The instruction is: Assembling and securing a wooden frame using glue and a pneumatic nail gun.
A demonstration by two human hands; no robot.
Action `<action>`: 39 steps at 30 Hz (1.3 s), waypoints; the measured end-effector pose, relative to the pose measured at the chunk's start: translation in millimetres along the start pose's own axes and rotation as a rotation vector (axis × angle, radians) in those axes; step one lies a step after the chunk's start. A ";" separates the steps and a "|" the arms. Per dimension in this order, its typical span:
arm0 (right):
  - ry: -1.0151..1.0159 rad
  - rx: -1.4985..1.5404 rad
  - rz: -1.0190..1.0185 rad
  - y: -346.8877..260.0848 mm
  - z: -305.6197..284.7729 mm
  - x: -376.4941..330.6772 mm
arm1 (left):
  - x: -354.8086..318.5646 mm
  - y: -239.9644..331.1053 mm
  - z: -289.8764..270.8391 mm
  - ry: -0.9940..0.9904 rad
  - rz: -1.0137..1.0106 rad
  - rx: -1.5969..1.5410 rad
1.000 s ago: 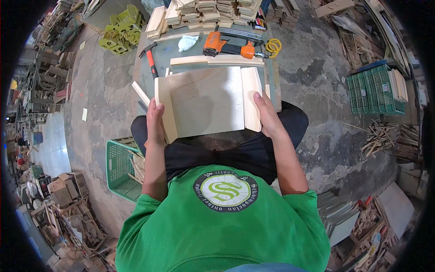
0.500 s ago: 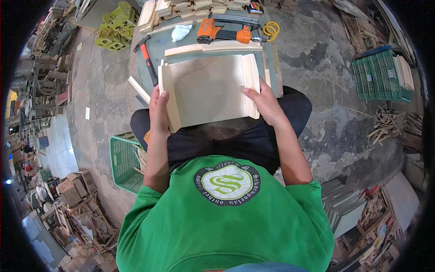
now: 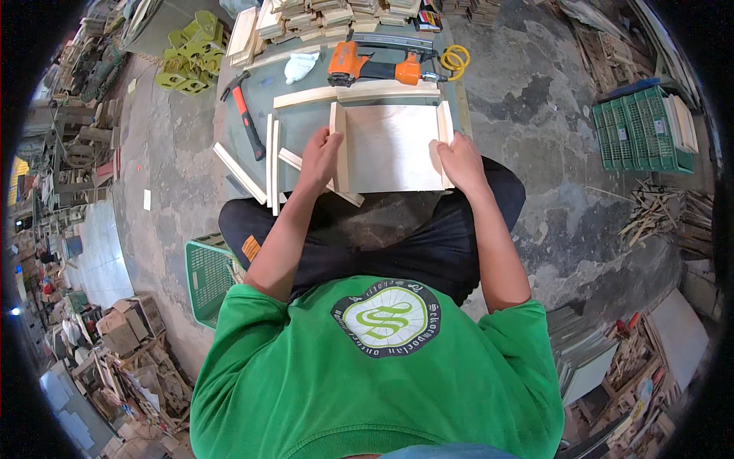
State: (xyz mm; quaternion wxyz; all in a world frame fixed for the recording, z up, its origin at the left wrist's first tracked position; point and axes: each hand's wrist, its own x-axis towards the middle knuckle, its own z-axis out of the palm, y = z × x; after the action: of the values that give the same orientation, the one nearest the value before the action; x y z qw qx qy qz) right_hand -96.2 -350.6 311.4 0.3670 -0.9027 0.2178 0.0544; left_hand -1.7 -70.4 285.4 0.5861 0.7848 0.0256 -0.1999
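Note:
A pale plywood panel (image 3: 391, 149) with a wooden strip along each side lies on the worktable (image 3: 264, 80) in front of me. Its far edge is close to a long wooden batten (image 3: 359, 93). My left hand (image 3: 321, 159) is closed on the left side strip (image 3: 342, 168), thumb on top. The right side strip (image 3: 445, 122) is gripped by my right hand (image 3: 462, 163). Beside and partly under my left hand is a slanting loose strip (image 3: 348, 196). Two thin strips (image 3: 272, 164) stand parallel left of it.
An orange nail gun (image 3: 375, 69) with a yellow hose (image 3: 455, 63) lies beyond the batten. A hammer (image 3: 247, 115) and a white crumpled item (image 3: 301, 67) are at left. Wood pieces (image 3: 306, 19) are piled at the far edge. Green crates (image 3: 206, 283) (image 3: 642, 130) stand on both sides.
The panel with its side strips has been lowered onto the table and moved right, toward the batten. Both hands went with it, uncovering the loose strips at left.

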 end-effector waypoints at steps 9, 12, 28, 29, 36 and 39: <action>0.009 -0.095 0.068 -8.2 0.9 15.8 | 9.3 18.4 15.4 0.116 -0.027 0.315; 0.023 -0.119 0.094 -10.0 0.9 19.5 | 13.6 19.9 17.3 0.142 -0.010 0.362; -0.017 -0.327 -0.615 -36.1 34.7 -32.4 | 42.0 26.9 19.1 0.119 0.027 0.520; -0.034 -0.346 -0.598 -34.8 39.7 -31.3 | 46.8 23.8 18.3 0.109 0.058 0.534; -0.093 -0.417 -0.606 -29.8 40.3 -29.0 | 55.7 18.1 21.9 0.067 0.077 0.594; -0.072 -0.457 -0.637 -23.3 45.2 -29.4 | 52.2 18.1 27.2 0.122 0.138 0.583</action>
State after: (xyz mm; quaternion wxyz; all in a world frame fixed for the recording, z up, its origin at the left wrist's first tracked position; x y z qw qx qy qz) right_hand -109.8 -294.4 301.1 0.1622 -0.9811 -0.1041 0.0166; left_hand 43.6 -111.6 277.6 0.3457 0.9304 -0.0510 -0.1108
